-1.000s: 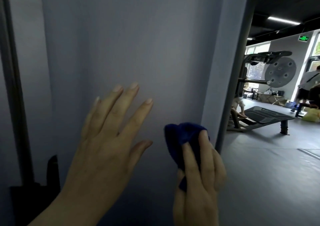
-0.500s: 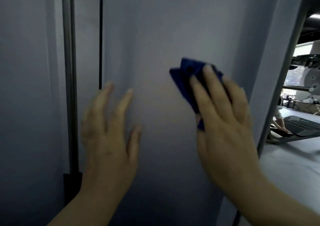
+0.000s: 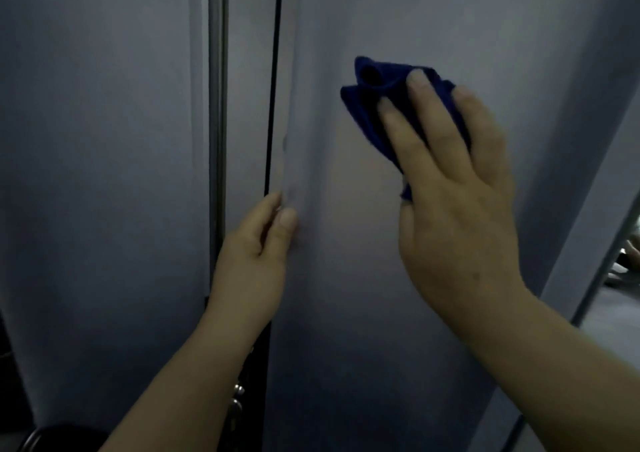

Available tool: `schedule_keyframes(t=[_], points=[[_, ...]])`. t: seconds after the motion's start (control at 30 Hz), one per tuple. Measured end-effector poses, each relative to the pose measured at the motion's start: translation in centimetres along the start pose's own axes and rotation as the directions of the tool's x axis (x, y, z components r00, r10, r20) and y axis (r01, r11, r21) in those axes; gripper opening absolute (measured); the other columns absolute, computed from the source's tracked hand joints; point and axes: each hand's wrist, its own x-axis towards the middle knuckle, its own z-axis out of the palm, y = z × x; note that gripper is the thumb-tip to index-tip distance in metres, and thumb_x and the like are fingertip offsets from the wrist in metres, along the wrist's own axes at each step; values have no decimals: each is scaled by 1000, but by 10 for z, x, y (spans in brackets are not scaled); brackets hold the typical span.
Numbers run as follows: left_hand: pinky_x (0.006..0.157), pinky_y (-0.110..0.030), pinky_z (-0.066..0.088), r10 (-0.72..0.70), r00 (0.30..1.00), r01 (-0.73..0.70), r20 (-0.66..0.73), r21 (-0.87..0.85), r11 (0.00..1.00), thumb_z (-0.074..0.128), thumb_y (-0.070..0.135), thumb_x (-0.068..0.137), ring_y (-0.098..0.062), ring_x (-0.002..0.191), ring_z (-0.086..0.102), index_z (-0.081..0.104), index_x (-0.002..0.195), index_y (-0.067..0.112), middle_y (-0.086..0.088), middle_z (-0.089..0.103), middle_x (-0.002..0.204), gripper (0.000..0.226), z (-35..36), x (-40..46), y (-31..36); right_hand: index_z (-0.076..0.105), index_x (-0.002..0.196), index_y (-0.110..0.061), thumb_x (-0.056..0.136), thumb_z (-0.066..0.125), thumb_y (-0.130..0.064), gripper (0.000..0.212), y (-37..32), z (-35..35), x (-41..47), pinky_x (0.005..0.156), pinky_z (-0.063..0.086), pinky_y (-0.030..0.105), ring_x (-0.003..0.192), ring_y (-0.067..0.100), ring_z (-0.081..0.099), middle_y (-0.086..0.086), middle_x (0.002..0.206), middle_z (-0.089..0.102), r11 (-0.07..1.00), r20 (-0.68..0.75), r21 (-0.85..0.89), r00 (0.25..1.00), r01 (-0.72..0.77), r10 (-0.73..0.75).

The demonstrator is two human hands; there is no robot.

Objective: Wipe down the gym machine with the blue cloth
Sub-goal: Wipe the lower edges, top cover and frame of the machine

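Note:
The gym machine's grey panel (image 3: 346,295) fills most of the view, close in front of me. My right hand (image 3: 457,209) presses the bunched blue cloth (image 3: 367,105) flat against the upper part of the panel, fingers straight on top of it. A corner of the cloth sticks out below the hand. My left hand (image 3: 252,261) grips the panel's left edge lower down, thumb on the front and fingers curled round behind the edge.
A metal guide rod (image 3: 217,105) and a thin black cable (image 3: 273,87) run vertically just left of the panel. A dark rounded part (image 3: 52,437) shows at the bottom left. A strip of gym floor (image 3: 616,316) is visible at the far right.
My right hand has carried the cloth up the panel from its lower right. My left hand has left the panel's face and taken hold of its left edge. The view has turned left.

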Motion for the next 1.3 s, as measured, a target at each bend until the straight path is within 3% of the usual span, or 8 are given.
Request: schedule_keyframes(t=[0.2, 0.3, 0.4, 0.6, 0.8, 0.97, 1.17, 1.3], points=[[105, -30, 44, -134, 991, 135, 19, -190, 972, 47, 26, 101, -2, 114, 60, 62, 116, 40, 15, 67, 118, 25, -9, -16, -13, 38, 151, -22, 91, 34, -3, 62, -21, 22, -72, 121, 14, 44, 147, 25, 25, -3, 159, 29, 939, 198, -67, 926, 338, -320], [100, -21, 45, -149, 987, 156, 51, -166, 974, 43, 22, 103, 2, 113, 61, 62, 124, 35, 17, 67, 119, 30, -19, -27, -22, 37, 151, -22, 88, 41, -3, 65, -15, 15, -57, 121, 8, 45, 147, 25, 23, -3, 160, 26, 979, 152, -62, 972, 192, -181], [108, -30, 42, -198, 979, 203, 45, -159, 966, 43, 17, 104, -1, 118, 58, 60, 129, 31, 13, 64, 127, 34, -20, -41, -35, 37, 151, -20, 87, 45, -1, 67, -27, 17, -41, 121, 4, 45, 146, 28, 20, -1, 160, 27, 996, 99, -45, 992, 79, -74], [106, -29, 45, -297, 955, 293, -2, -151, 944, 42, -11, 96, 2, 114, 59, 62, 117, 38, 13, 66, 123, 57, -15, -63, -49, 45, 147, -22, 89, 36, -2, 62, -28, 32, -119, 121, 12, 44, 145, 23, 27, -4, 157, 33, 898, 284, -37, 866, 439, -411], [107, -21, 42, -229, 970, 221, -86, -85, 971, 43, -3, 99, 9, 117, 54, 55, 135, 28, 18, 60, 129, 49, 3, -74, -46, 36, 152, -21, 85, 53, 8, 75, -17, 15, -91, 121, 1, 44, 148, 27, 18, -2, 160, 23, 999, 103, -48, 995, -7, 11], [108, -27, 42, -131, 973, 133, -191, -2, 991, 48, 4, 100, 5, 122, 52, 52, 139, 24, 13, 57, 134, 44, 16, -79, -48, 37, 151, -24, 87, 44, 3, 70, -20, 25, -154, 122, 5, 42, 149, 23, 20, -6, 160, 24, 970, 249, -61, 944, 237, -215], [115, -32, 34, -114, 963, 133, -244, 63, 989, 58, 24, 96, 1, 133, 39, 30, 150, 35, 16, 38, 147, 62, 43, -92, -46, 26, 155, -19, 82, 53, 3, 81, 9, 0, -131, 122, -4, 44, 150, 29, 8, 2, 162, 14, 977, 136, -59, 968, -207, 213], [113, -22, 26, -98, 951, 139, -293, 125, 982, 64, 32, 91, -1, 138, 29, 19, 153, 34, 10, 26, 153, 77, 57, -93, -43, 26, 155, -17, 82, 52, 6, 82, 0, 7, -181, 122, 5, 46, 151, 29, 10, 4, 164, 15, 987, 196, -123, 972, -106, 129]])
